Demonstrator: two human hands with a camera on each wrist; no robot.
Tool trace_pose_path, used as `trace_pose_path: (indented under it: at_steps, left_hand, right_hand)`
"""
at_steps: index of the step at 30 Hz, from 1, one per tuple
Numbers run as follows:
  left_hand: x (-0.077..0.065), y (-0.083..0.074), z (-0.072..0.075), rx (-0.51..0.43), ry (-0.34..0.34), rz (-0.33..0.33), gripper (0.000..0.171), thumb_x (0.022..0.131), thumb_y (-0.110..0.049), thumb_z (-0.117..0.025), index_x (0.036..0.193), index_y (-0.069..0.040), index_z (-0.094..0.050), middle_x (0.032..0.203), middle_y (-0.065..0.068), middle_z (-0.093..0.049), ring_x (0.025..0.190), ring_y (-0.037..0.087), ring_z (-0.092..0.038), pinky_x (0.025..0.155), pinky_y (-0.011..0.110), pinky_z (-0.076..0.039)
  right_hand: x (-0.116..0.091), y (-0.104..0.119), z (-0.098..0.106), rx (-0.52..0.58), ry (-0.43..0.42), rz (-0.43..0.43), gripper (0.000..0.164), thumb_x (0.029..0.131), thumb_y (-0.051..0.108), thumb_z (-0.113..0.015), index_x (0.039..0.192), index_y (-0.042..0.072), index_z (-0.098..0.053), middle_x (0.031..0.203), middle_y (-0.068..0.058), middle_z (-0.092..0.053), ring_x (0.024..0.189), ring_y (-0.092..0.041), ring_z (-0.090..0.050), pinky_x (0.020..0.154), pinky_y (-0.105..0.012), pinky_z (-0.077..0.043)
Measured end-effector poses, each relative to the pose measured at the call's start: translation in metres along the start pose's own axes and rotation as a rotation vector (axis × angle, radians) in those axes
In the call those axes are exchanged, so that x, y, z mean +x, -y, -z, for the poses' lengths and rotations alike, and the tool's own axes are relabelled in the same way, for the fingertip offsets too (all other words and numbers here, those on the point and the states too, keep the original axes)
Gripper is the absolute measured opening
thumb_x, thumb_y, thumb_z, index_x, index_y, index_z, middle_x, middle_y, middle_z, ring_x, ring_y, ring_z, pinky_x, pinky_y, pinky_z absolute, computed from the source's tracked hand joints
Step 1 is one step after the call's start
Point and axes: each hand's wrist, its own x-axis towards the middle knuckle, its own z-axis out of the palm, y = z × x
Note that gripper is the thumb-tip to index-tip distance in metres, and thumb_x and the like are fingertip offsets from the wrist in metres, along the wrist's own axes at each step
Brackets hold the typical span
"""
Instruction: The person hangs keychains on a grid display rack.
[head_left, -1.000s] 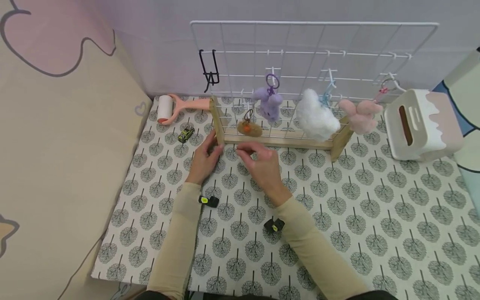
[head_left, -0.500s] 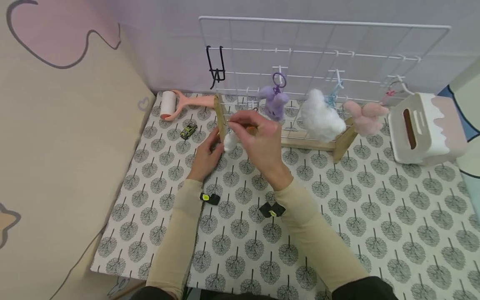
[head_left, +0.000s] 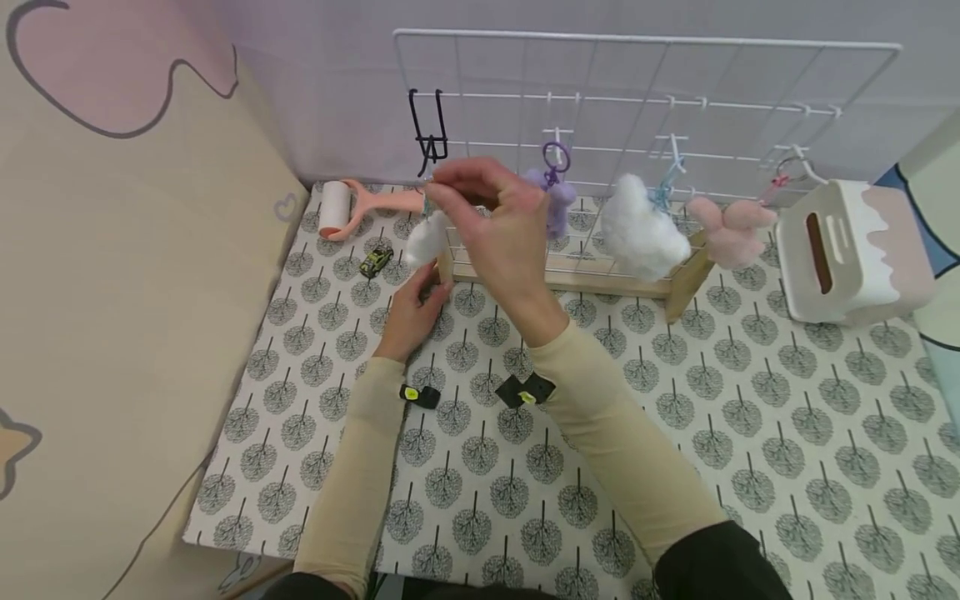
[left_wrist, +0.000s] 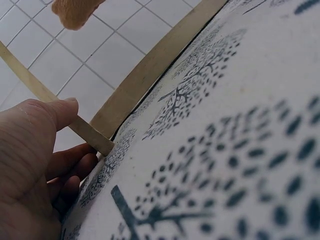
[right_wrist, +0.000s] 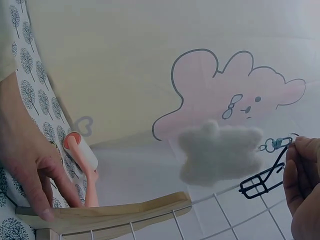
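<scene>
My right hand (head_left: 498, 233) pinches the ring of a white fluffy keychain (head_left: 426, 242) by its fingertips. The white plush (right_wrist: 220, 155) dangles from a blue clasp (right_wrist: 276, 144). The ring is close to the black hook (right_wrist: 262, 184) on the white wire rack (head_left: 645, 38); whether they touch cannot be told. Low at the rack's left end, my left hand (head_left: 408, 321) holds the wooden foot (left_wrist: 92, 137), its thumb on one side and fingers on the other. A brown plush (left_wrist: 75, 11) hangs near it in the left wrist view; my right hand hides it in the head view.
On white hooks hang a purple plush (head_left: 558, 208), a larger white fluffy plush (head_left: 643, 233) and a pink plush (head_left: 731, 233). Left of the rack lie a lint roller (head_left: 335, 208) and a toy car (head_left: 377, 262). A pink-and-white box (head_left: 851, 250) stands right.
My right hand has risen from the tablecloth, moving up and left toward the black hook. The white keychain has come into sight below it. My left hand stays at the wooden foot.
</scene>
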Motion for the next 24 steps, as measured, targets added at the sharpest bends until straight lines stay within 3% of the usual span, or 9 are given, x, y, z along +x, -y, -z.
trace_pose_path:
  at_steps: [6,14,24]
  left_hand:
    - [0.002,0.002,-0.001,0.001,-0.006,-0.062,0.06,0.108,-0.033,-0.061,0.164,-0.038,-0.04,0.148,0.012,-0.063,0.124,0.027,-0.067,0.107,0.046,-0.051]
    - [0.001,0.001,-0.001,0.006,-0.008,-0.017,0.055,0.108,-0.037,-0.062,0.161,-0.031,-0.047,0.148,0.012,-0.063,0.13,0.029,-0.064,0.111,0.049,-0.048]
    - [0.002,0.002,0.0,0.011,-0.008,-0.04,0.06,0.108,-0.038,-0.06,0.164,-0.04,-0.038,0.144,0.011,-0.067,0.118,0.027,-0.068,0.102,0.048,-0.051]
  right_hand:
    - [0.006,0.002,-0.003,0.017,-0.036,-0.068,0.015,0.091,0.009,-0.084,0.102,0.001,-0.079,0.099,-0.009,-0.081,0.088,-0.012,-0.076,0.083,-0.029,-0.06]
    - [0.007,-0.009,-0.007,0.025,-0.037,-0.094,0.014,0.092,0.007,-0.083,0.103,-0.001,-0.078,0.099,-0.011,-0.081,0.087,-0.015,-0.076,0.081,-0.029,-0.059]
    - [0.003,-0.022,-0.009,0.001,-0.055,-0.118,0.016,0.091,0.007,-0.084,0.104,-0.001,-0.078,0.099,-0.012,-0.081,0.088,-0.015,-0.077,0.082,-0.028,-0.06]
